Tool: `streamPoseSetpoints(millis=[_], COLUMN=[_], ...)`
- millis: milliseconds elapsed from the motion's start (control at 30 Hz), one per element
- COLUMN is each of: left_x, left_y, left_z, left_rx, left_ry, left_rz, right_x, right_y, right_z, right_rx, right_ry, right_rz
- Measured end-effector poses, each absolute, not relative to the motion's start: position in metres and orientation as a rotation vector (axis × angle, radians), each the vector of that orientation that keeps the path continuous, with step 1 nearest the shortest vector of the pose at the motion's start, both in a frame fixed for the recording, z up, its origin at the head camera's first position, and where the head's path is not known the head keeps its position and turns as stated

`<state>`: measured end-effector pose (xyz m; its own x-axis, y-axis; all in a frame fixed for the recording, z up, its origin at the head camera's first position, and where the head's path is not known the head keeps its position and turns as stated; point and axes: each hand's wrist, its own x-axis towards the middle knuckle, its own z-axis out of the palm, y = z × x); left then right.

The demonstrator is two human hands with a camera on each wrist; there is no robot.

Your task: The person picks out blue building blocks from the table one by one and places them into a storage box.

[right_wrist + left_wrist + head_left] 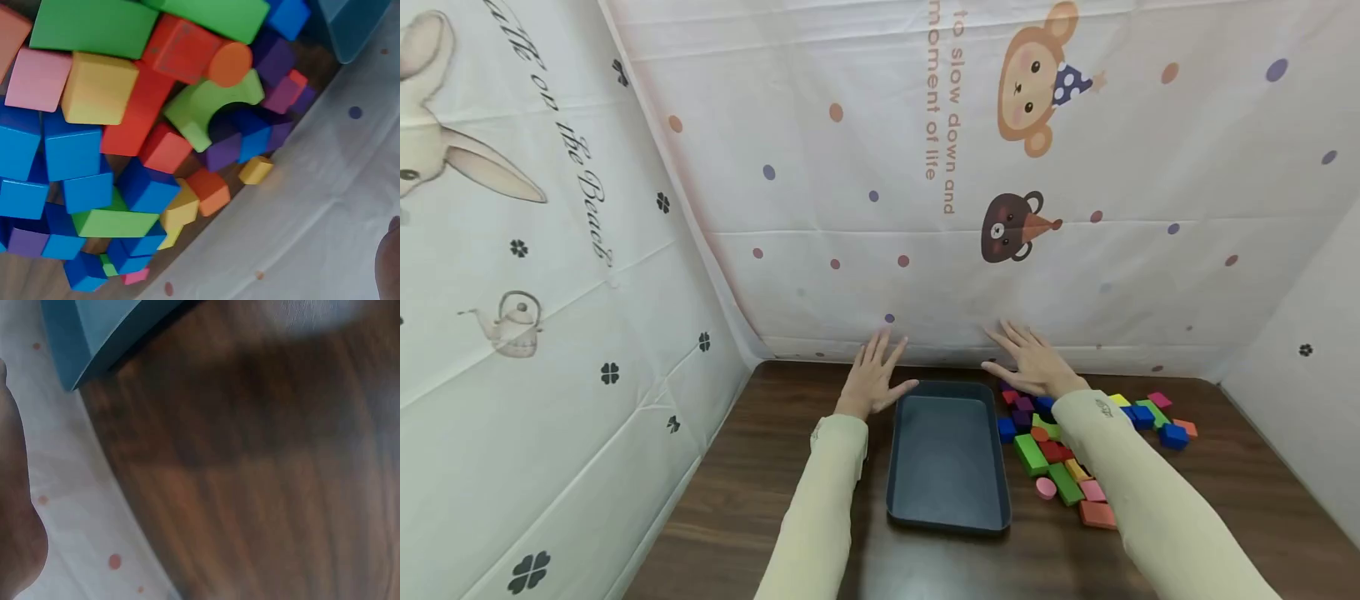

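In the head view my left hand [870, 379] is held with spread fingers by the far left corner of a dark blue-grey tray [951, 454]. My right hand [1033, 364] spreads its fingers too, over the far end of a heap of coloured blocks, and its palm holds nothing. The heap includes a green block [1031, 455], a pink round piece [1046, 488] and a light green arched block [187, 109]. Part of the heap is hidden under the right forearm. Nothing is in the left hand either; the left wrist view catches only an edge of it.
The wooden table [760, 467] has a white printed cloth [820, 292] rising behind it and more cloth at both sides. Beyond the right forearm lie further blocks, among them a blue block [1173, 436]. Wood grain shows left of the tray.
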<state>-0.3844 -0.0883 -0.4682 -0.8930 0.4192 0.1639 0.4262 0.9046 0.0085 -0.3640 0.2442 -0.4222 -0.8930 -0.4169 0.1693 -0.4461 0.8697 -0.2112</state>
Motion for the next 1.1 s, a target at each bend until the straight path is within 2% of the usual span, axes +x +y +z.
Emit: streamPoseSetpoints(millis=[333, 467, 667, 1100], left_x=[-0.372, -0.37, -0.368, -0.311], left_y=[-0.086, -0.088, -0.083, -0.044], left_z=[-0.52, -0.528, -0.534, -0.53], left_rx=[-0.654, -0.617, -0.491, -0.435], left_ry=[-2.999, -2.979, -2.914, -2.911], left_rz=[-0.256, -0.408, -0.713, -1.178], right_x=[-0.35, -0.349, -0.35, -0.348], right_y=[0.282, 0.293, 0.299, 0.303], right_z=[-0.459, -0.466, -0.469, -0.482], right_rx=[0.553, 0.517, 0.446, 0.301], right_ry=[-3.015, -3.108, -3.257, -3.258], right_rz=[0.317, 0.323, 0.344, 0.332])
